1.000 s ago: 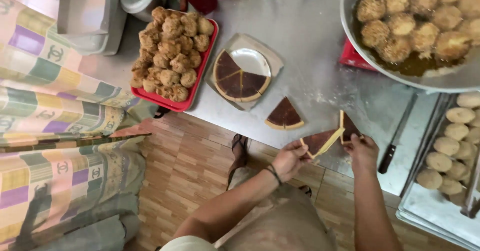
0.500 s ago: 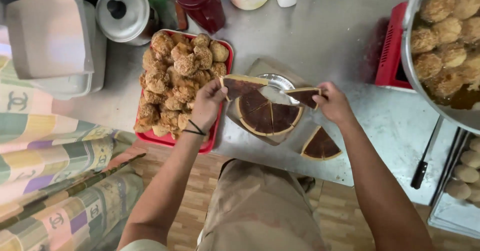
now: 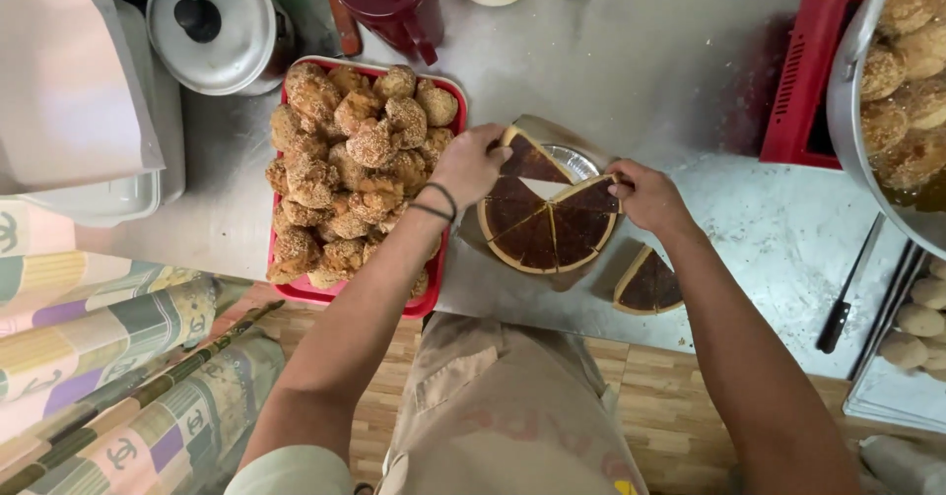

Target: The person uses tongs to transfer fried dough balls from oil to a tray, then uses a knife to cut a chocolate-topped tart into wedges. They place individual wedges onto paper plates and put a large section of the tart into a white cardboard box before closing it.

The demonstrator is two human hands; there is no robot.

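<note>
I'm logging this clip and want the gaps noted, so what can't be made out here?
Head view, the only one:
- Left hand: its fingers curl over a dark cake slice, hiding the grip.
- Foil dish: mostly covered by the slices.
- Big pan of fried balls: cut off by the right edge.
- Red jug and pale containers: cut off at the top edge.
- Knife: blade tip hidden under the pan.

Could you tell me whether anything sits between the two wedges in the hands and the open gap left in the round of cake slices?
Nothing visible does. The left hand holds one wedge and the right hand another wedge, either side of the bare gap.
</note>
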